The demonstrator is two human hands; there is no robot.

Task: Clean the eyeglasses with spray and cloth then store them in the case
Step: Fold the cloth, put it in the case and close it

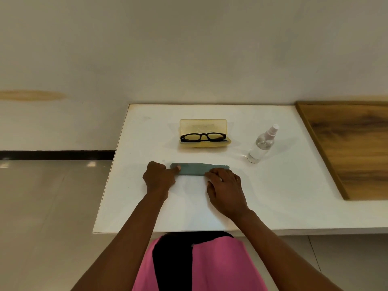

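Both hands sit on the folded grey-green cleaning cloth (196, 169) near the front of the white table (273, 196): the left hand (158, 178) is curled, its thumb pressing the cloth's nine o'clock end, while the right hand (225, 185) lies over the three o'clock end with fingers bent down onto it, probably pinning the strip flat for folding or lifting. At twelve o'clock from the cloth, the black-framed eyeglasses (203, 137) rest in the open translucent yellow case (203, 127), lid up for easy access. At two o'clock stands the clear spray bottle (262, 144), untouched, within the right hand's reach.
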